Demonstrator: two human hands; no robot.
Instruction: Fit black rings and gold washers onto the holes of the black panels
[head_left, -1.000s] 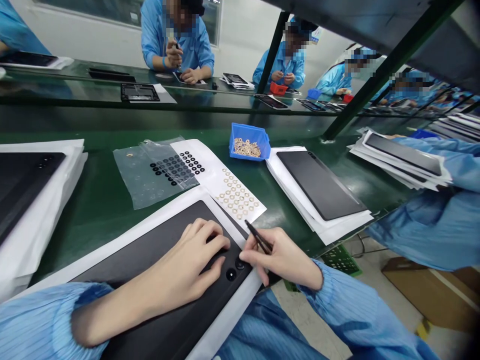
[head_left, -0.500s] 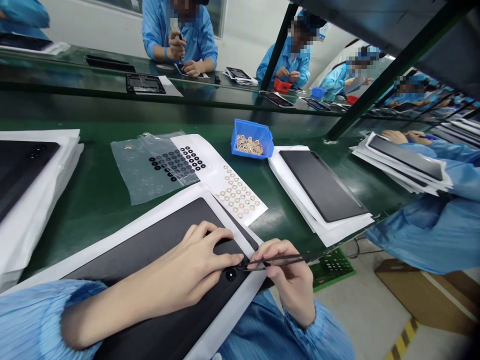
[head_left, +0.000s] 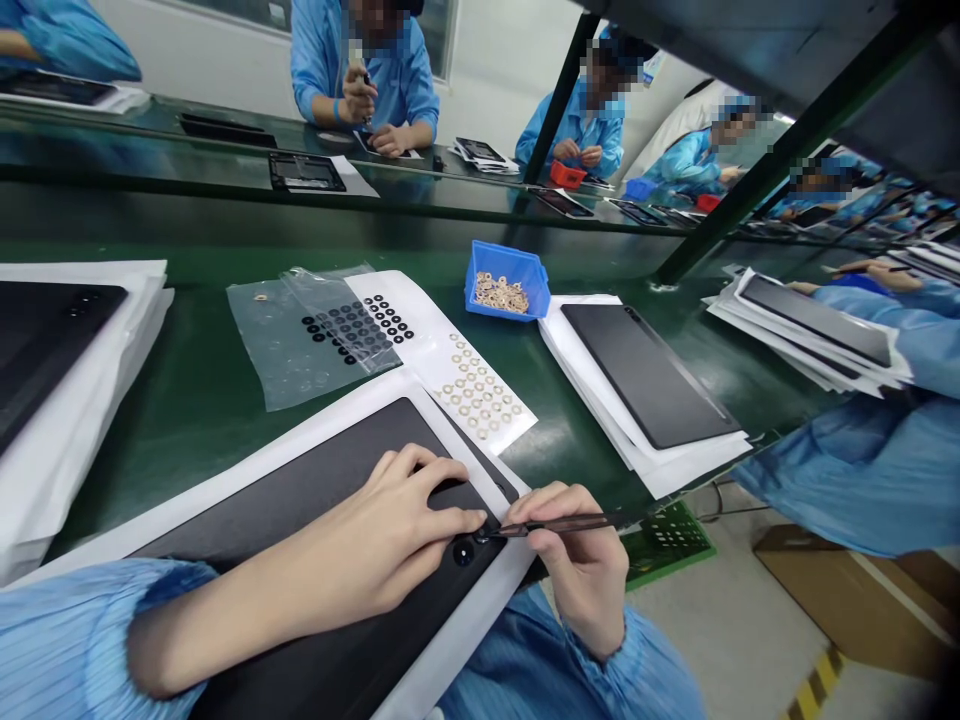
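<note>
A dark tablet back cover (head_left: 300, 660) lies aslant on white sheets in front of me, with round black camera rings (head_left: 463, 550) near its right corner. My left hand (head_left: 405, 525) rests on the cover, fingers apart, a fingertip beside the upper ring. Pinched in my right hand (head_left: 581, 555) are dark tweezers (head_left: 559, 525); their tips touch down at that ring, by the left fingertip. Whether the tips grip a small part cannot be made out. Beyond the cover lies a white sheet (head_left: 442, 355) with rows of black and pale rings, partly under a clear plastic bag (head_left: 274, 345).
A blue bin (head_left: 480, 262) of small tan rings stands at the back. Right of it another dark cover (head_left: 645, 375) lies on papers; a further stack (head_left: 64, 330) is at left. A green post (head_left: 742, 190) slants up at right. Co-workers sit across and to the right.
The tweezers' arms, spread apart before, are now squeezed together in my right hand. My left hand stays in place. The view has shifted slightly.
</note>
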